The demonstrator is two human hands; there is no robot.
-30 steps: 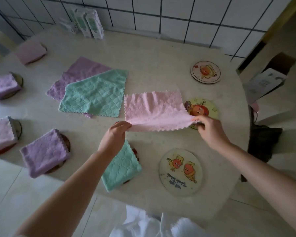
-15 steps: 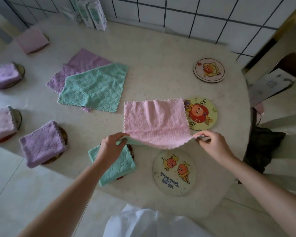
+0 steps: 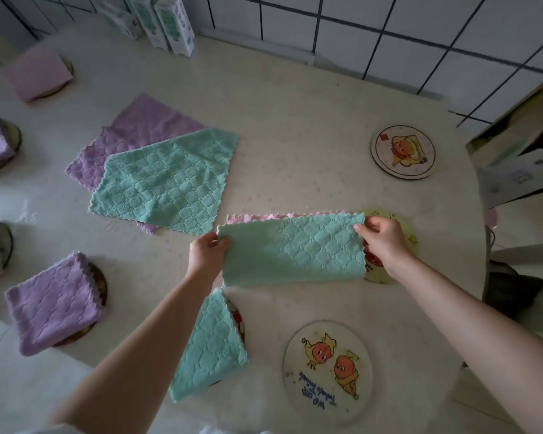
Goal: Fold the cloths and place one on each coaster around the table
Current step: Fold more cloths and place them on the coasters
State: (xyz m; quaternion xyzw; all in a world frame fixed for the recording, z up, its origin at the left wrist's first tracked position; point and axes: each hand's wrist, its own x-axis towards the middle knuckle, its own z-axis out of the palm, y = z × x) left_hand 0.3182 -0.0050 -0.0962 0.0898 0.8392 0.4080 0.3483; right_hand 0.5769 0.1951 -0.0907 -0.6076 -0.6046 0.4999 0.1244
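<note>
Beyond our hands (image 3: 209, 255) the table (image 3: 295, 126) lies bare up to the boxes (image 3: 166, 23), while spread cloths (image 3: 166, 180) block the far left, a folded green cloth (image 3: 210, 346) sits under our left forearm, and coasters (image 3: 328, 371) flank our right.

I count two hands, the left hand (image 3: 208, 255) and the right hand (image 3: 386, 242), both at the half-folded cloth (image 3: 292, 252), green outside and pink inside. Using that cloth as my landmark: two flat cloths lie beyond it to the left, one green (image 3: 166, 180) and one purple (image 3: 145, 126). Folded cloths number six: a green one (image 3: 209, 346) just below it, a purple one (image 3: 51, 303) further left, and four more along the left edge. Bare coasters I make three: one (image 3: 403, 151) above it to the right, one (image 3: 328, 371) below it, one (image 3: 381, 277) partly beneath it. Three cartons (image 3: 170, 20) stand far beyond it.
</note>
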